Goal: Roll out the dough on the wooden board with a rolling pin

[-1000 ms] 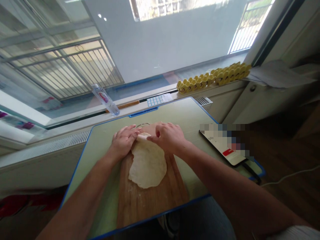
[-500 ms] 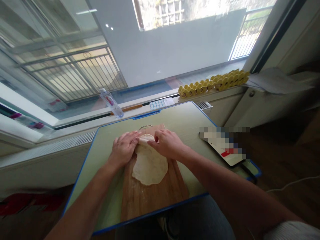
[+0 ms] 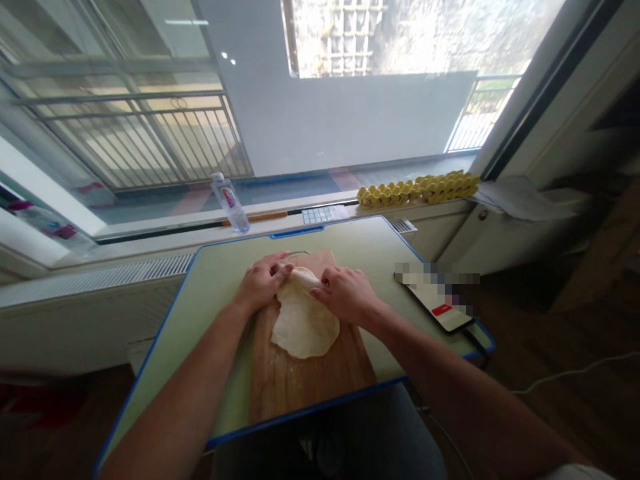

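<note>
A flat, pale sheet of dough with an uneven edge lies on a wooden cutting board. My left hand pinches the dough's far left edge between thumb and fingers. On the far right edge, my right hand is curled inward with thumb and fingers closed on the dough. Between the two hands the far edge looks slightly lifted or folded over; the fingers partly hide it. Light flour marks show on the board below the sheet.
The board rests on a blue-edged folding table. At the right lies a phone-like slab, partly pixelated, with a dark strap. Along the windowsill stand a clear bottle, a wooden stick, a blue-gridded sheet and yellow egg cartons.
The view has shifted and levelled a little. Both hands remain at the dough's far edge, with the fingers curled in more and the edge between them looking more folded.
</note>
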`<action>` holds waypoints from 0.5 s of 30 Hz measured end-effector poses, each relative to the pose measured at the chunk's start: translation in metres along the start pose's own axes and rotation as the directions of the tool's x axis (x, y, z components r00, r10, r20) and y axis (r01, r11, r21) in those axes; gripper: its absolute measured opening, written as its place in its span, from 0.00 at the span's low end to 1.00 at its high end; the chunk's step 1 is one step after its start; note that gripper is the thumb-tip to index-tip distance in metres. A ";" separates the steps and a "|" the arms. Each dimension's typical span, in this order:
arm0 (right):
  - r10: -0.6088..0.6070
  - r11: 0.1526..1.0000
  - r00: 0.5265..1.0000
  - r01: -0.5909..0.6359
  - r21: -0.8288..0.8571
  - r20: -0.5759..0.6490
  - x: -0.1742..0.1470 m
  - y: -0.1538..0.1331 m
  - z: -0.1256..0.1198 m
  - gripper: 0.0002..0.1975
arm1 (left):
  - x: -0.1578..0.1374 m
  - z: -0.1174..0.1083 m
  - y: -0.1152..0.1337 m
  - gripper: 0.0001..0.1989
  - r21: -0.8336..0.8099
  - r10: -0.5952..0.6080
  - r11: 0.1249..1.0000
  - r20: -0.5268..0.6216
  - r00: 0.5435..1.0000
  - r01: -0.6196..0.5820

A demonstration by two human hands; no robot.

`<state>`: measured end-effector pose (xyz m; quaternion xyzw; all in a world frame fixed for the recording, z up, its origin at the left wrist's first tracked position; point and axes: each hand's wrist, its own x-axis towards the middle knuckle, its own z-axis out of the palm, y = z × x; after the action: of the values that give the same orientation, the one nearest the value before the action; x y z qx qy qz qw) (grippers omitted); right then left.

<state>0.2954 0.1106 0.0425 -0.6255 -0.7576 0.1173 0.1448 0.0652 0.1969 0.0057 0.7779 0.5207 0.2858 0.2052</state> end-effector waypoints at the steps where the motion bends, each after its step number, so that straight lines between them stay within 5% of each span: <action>1: 0.019 1.000 1.000 -0.019 0.012 -0.019 -0.007 0.002 0.000 0.14 | -0.001 -0.001 -0.002 0.34 -0.008 -0.018 1.000 0.002 1.000 0.018; 9: 0.212 0.957 0.975 -0.193 0.216 -0.068 -0.071 0.010 0.006 0.13 | -0.011 -0.013 0.002 0.33 0.326 -0.113 0.942 0.099 0.989 0.075; 15: 0.213 0.960 0.974 -0.195 0.200 -0.073 -0.060 -0.003 0.015 0.12 | -0.014 -0.039 -0.014 0.35 0.387 -0.227 0.908 0.134 0.965 0.160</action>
<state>0.2976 0.0514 0.0254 -0.6881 -0.6667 0.1745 0.2270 0.0258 0.1897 0.0230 0.7691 0.6200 0.0901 0.1263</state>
